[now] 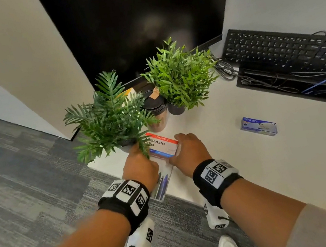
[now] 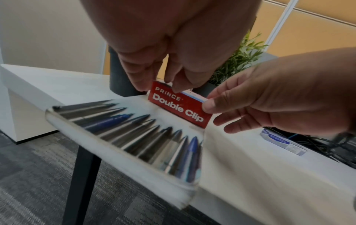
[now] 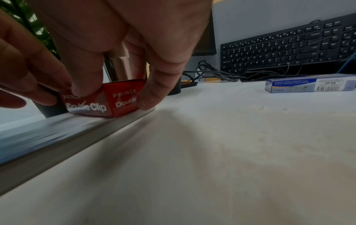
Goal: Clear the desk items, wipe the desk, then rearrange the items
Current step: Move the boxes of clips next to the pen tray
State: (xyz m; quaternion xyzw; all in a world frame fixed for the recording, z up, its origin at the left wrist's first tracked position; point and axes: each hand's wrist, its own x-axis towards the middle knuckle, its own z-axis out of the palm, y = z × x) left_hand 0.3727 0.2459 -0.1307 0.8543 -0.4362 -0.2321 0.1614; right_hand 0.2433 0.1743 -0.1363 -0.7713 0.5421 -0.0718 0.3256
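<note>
A red "Double Clip" box [image 1: 162,144] lies on the far end of a clear case of pens [image 1: 163,182] at the desk's front left corner. My right hand [image 1: 184,150] pinches the box's right end, one finger on top and another down its side [image 3: 115,94]. My left hand [image 1: 140,160] has curled fingertips on the box's top and left end [image 2: 169,82]. In the left wrist view the pen case [image 2: 134,137] is blurred, and its near end sticks out past the desk edge.
Two potted plants [image 1: 110,115] [image 1: 180,76] and a lidded cup [image 1: 155,111] crowd just behind the hands, under the black monitor [image 1: 139,18]. A blue staple box [image 1: 258,126] lies to the right on the white desk [image 1: 230,166]. A keyboard [image 1: 287,53] and cables [image 1: 314,83] sit far right.
</note>
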